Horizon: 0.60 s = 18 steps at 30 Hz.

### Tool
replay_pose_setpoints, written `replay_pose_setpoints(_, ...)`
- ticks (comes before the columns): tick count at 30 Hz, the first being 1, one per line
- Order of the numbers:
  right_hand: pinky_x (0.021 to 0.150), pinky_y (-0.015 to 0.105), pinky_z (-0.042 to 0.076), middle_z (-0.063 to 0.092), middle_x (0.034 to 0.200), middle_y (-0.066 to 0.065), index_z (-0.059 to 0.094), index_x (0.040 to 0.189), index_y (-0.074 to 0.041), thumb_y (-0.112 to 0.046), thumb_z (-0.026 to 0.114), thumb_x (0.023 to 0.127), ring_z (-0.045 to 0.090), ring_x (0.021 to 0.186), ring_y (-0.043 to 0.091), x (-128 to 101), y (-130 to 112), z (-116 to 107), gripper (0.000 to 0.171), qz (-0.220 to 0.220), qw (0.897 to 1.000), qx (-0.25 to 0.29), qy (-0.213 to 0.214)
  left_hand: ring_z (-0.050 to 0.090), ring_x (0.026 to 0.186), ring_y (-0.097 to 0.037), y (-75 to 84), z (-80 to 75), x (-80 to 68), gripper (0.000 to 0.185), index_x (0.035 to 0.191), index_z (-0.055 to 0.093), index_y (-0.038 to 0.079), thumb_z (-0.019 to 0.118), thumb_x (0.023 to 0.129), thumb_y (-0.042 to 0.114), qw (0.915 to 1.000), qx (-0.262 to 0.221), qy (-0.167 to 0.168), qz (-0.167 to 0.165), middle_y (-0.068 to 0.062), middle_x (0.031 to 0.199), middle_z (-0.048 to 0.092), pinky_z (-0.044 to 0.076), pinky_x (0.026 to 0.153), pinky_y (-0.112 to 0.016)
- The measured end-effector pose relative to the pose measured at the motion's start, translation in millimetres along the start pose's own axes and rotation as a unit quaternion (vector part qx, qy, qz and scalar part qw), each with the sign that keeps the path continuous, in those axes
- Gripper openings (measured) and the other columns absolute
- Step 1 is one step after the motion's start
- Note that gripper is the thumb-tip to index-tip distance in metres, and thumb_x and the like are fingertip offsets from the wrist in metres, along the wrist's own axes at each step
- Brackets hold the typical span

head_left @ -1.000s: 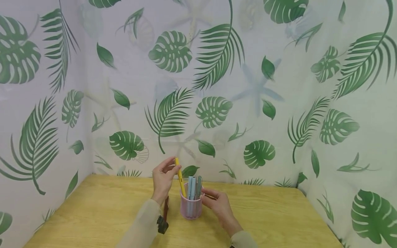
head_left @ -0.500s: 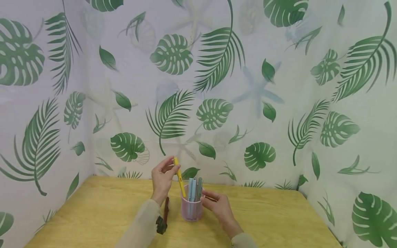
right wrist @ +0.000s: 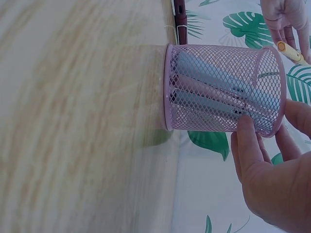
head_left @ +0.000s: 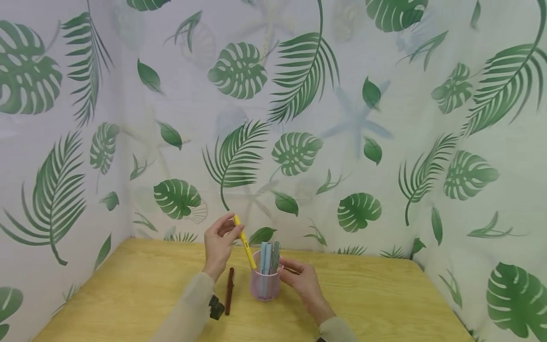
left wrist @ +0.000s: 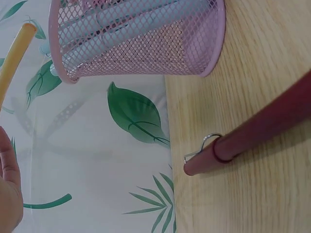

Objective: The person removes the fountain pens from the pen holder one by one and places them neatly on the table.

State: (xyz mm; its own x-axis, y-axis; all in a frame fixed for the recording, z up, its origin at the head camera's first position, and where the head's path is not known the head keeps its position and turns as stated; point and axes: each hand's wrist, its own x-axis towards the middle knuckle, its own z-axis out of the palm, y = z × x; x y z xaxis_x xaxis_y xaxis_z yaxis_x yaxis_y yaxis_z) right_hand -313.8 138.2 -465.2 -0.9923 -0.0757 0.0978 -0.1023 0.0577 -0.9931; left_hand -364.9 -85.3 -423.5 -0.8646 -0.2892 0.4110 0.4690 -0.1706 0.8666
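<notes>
A pink mesh pen cup (head_left: 265, 284) (left wrist: 141, 46) (right wrist: 218, 90) stands on the wooden table (head_left: 128, 289) and holds several pale blue and grey pens (head_left: 268, 256). My left hand (head_left: 219, 242) pinches a yellow pen (head_left: 243, 241) (left wrist: 13, 58) by its upper part, tilted, with its lower tip at the cup's left rim. My right hand (head_left: 299, 280) (right wrist: 272, 174) holds the cup's right side near the rim, fingers curled on the mesh. A dark red pen (head_left: 230, 297) (left wrist: 252, 133) lies on the table left of the cup.
Leaf-printed sheets (head_left: 342, 118) wall in the table at the back and on both sides. A small black wrist camera (head_left: 215, 308) hangs under my left sleeve near the red pen.
The left hand has drawn the yellow pen's top leftward, so it tilts more; its tip stays at the cup's rim. The right hand stays on the cup.
</notes>
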Motion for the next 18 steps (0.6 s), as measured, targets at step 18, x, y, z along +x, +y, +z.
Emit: replay_pose_setpoints(18, 0.093, 0.038, 0.055, 0.059, 0.132, 0.026, 0.061, 0.125, 0.009, -0.009, 0.069, 0.091, 0.06, 0.119, 0.033, -2.2, -0.9, 1.6, 0.039, 0.005, 1.0, -0.001, 0.0, 0.067, 0.08, -0.007, 2.0, -14.5, -1.1, 0.037, 0.119, 0.067, 0.002, 0.077, 0.083, 0.003, 0.9993, 0.026, -0.014, -0.022, -0.023, 0.106, 0.066, 0.06, 0.073, -0.026)
